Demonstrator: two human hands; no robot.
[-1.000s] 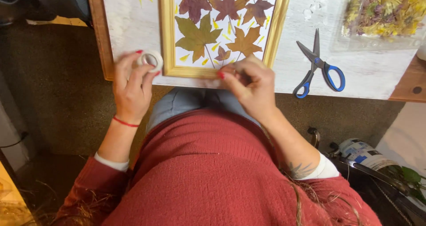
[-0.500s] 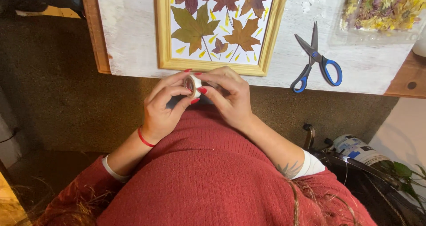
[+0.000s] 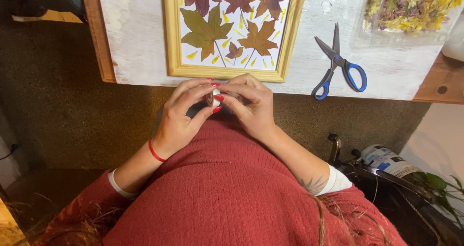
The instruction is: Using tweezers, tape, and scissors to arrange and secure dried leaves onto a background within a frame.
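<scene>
Both hands meet just below the table's front edge, over my lap. My left hand (image 3: 181, 113) pinches a small roll of clear tape (image 3: 211, 98) between thumb and fingers. My right hand (image 3: 249, 103) touches the roll's side with its fingertips; whether it grips the roll or only picks at it I cannot tell. Directly above the hands lies a yellow wooden frame (image 3: 227, 73) holding pressed maple leaves (image 3: 207, 29) and small yellow petals on white paper.
Blue-handled scissors (image 3: 338, 65) lie to the right of the frame on the white worn tabletop (image 3: 135, 38). A clear bag of dried yellow flowers (image 3: 411, 9) sits at the far right. A white can (image 3: 386, 161) and a plant are on the floor at right.
My left hand brought the tape roll from the table's edge toward my lap. My right hand left the frame's lower edge and joined it at the roll.
</scene>
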